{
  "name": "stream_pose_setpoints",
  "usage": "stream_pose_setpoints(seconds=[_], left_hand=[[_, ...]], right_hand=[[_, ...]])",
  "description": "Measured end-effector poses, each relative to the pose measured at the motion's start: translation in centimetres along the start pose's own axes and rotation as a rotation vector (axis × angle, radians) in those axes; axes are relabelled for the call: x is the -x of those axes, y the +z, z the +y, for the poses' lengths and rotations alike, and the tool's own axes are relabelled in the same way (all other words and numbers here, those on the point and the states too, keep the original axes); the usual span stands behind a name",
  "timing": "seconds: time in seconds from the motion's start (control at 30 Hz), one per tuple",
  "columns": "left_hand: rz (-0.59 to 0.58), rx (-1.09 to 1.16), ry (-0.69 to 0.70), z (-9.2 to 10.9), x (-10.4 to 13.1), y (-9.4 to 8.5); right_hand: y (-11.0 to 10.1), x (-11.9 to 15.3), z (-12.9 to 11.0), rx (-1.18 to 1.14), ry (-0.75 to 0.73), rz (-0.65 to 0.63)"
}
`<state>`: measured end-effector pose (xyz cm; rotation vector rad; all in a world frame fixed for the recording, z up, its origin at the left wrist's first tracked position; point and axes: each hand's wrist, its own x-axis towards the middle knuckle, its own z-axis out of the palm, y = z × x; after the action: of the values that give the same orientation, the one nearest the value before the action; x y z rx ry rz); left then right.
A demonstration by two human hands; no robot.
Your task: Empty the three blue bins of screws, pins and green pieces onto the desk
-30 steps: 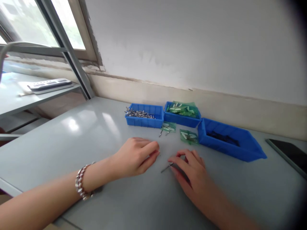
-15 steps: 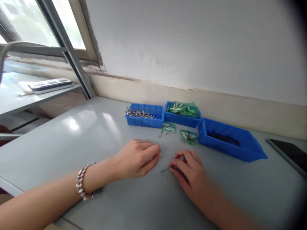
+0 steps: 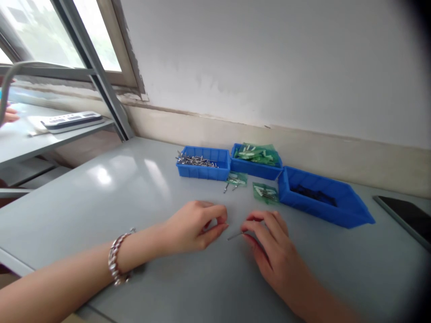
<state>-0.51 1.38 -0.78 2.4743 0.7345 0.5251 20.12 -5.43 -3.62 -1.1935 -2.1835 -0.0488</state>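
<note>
My right hand (image 3: 269, 242) pinches one end of a thin metal pin (image 3: 235, 236) between thumb and fingers, its free end pointing left. Facing it, my left hand (image 3: 198, 225) has thumb and index finger brought close together; whatever is between their tips is too small to make out. Beyond the hands, two small green bags (image 3: 266, 193) (image 3: 238, 179) holding metal and white pieces lie on the grey table (image 3: 188, 287). Metal pieces (image 3: 226, 188) stick out by the left bag.
Along the wall stand a blue bin (image 3: 204, 172) of metal pins, a blue bin (image 3: 257, 169) of green bags and a blue bin (image 3: 316, 211) with dark parts. A phone-like device (image 3: 409, 215) lies far right. Another person's hand (image 3: 10, 115) shows at far left.
My left hand has shifted slightly down, its thumb and index tips nearer each other. My right hand and the pin have moved slightly right. Another person's hand has appeared at the left edge.
</note>
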Motion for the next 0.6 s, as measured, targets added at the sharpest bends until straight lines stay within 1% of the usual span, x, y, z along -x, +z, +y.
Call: stream_pose_setpoints(seconds=[0.13,0.27,0.37,0.5,0.53,0.6], left_hand=[[-0.103,0.112,-0.107,0.8,0.0,-0.2],[-0.202,0.219,-0.115,1.6,-0.2,-0.4],[-0.249,0.29,-0.143,1.8,-0.3,-0.5],[-0.32,0.437,-0.259,2.0,-0.2,-0.6],[-0.34,0.49,-0.288,2.1,-0.2,-0.6],[-0.36,0.602,-0.322,2.0,-0.3,-0.6]], right_hand=[[0.0,-0.1,-0.5,0.019,-0.037,0.061],[0.3,-0.1,-0.9,0.027,-0.05,0.125],[0.4,0.0,-1.1,0.063,-0.084,0.138],[0.0,0.0,-1.3,0.096,-0.127,0.116],[-0.1,-0.1,-1.3,0.095,-0.123,0.113],[-0.2,-0.2,-1.4,0.067,-0.077,0.149]])
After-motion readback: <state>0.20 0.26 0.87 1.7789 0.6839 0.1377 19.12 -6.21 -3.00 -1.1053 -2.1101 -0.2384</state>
